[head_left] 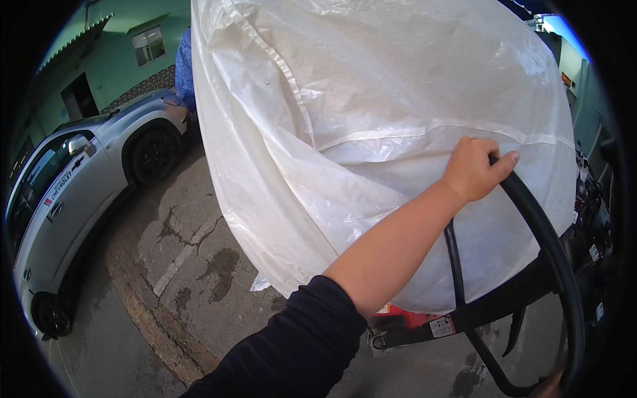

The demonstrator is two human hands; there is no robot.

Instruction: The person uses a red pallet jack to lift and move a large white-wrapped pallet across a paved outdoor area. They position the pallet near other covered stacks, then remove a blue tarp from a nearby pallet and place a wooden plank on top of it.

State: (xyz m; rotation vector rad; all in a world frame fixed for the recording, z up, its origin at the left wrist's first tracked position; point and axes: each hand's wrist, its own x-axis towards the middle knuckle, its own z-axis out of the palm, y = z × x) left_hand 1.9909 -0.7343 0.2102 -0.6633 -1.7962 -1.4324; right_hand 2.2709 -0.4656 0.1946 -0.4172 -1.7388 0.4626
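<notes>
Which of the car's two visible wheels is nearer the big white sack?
The upper wheel, under the white car's end beside the big white sack. The other wheel sits low at the picture's left edge, far from it.

One forearm [391, 249] enters from the lower edge, centre-left, and runs up and to the right — long reach, elbow nearly straight. Dark sleeve [292, 351] pushed up to about the elbow, skin bare beyond it. Left hand [472, 169] at far right of the arm, wrist slightly bent, fingers curled over and closed in a grip, thumb [502, 163] stretched out to the right, nail up. Knuckles face the camera. A fingertip or two show at the bottom right edge [551, 388] — right hand, pose unclear.
</notes>
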